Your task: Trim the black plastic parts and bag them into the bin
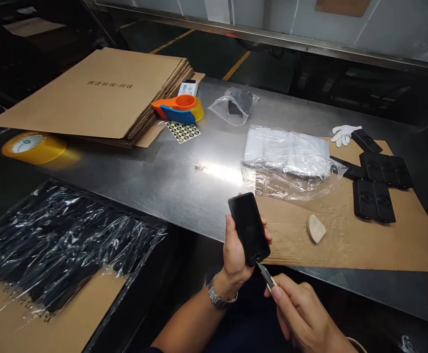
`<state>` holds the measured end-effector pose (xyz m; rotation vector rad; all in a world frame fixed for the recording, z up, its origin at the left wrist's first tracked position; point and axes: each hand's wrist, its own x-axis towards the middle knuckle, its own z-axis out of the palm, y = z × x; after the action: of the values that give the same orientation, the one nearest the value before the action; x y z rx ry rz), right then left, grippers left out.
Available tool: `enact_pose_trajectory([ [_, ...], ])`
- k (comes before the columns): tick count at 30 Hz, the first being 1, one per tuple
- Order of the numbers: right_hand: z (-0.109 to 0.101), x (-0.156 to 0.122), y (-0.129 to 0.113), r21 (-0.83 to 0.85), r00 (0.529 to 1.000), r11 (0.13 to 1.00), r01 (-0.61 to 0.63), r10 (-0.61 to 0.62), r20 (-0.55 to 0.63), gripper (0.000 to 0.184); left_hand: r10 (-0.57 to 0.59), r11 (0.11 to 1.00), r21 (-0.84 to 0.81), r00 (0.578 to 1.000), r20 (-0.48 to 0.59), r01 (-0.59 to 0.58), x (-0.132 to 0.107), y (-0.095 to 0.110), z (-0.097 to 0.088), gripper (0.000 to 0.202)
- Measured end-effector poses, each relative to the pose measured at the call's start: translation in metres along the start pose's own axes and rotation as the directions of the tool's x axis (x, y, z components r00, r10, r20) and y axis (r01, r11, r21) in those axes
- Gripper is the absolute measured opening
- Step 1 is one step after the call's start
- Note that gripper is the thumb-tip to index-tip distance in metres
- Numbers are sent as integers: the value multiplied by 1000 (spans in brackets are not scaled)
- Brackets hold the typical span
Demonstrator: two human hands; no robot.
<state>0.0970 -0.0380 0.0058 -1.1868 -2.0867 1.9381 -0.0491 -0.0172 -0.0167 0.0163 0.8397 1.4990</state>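
My left hand (pixel 235 252), with a metal watch at the wrist, is closed around a black rectangular plastic case (pixel 249 225). The case is held tilted above the near edge of the bench. In my right hand (pixel 300 306) is a utility knife (pixel 266 277), gripped between thumb and fingers. Its blade tip is at the lower end of the case, by a small notch; whether it touches I cannot tell. To the right, a beige wedge-shaped block (pixel 316 229) lies on a cardboard sheet (pixel 394 245). Several similar black cases (pixel 374 200) sit farther right.
A packet of clear plastic bags (pixel 287 151) lies behind the hands, with a white glove (pixel 342 135) beyond. At left are stacked cardboard sheets (pixel 89 93), an orange and blue tape dispenser (pixel 180 109), a sticker sheet (pixel 183 132) and plastic-wrapped black pieces (pixel 63 245). A bagged black item (pixel 239 103) stands farther back.
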Motion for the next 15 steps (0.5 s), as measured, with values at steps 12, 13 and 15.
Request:
enact_pose_trajectory([
  [12, 0, 0, -1, 30, 997, 997, -66, 64, 51, 41, 157, 987, 32, 987, 42, -158, -1, -3, -1, 60],
  [13, 1, 0, -1, 28, 997, 998, -65, 63, 52, 41, 175, 984, 34, 984, 43, -177, -1, -3, -1, 59],
  [15, 2, 0, -1, 20, 998, 998, -57, 57, 37, 40, 209, 977, 39, 977, 48, -211, -1, -4, 0, 56],
])
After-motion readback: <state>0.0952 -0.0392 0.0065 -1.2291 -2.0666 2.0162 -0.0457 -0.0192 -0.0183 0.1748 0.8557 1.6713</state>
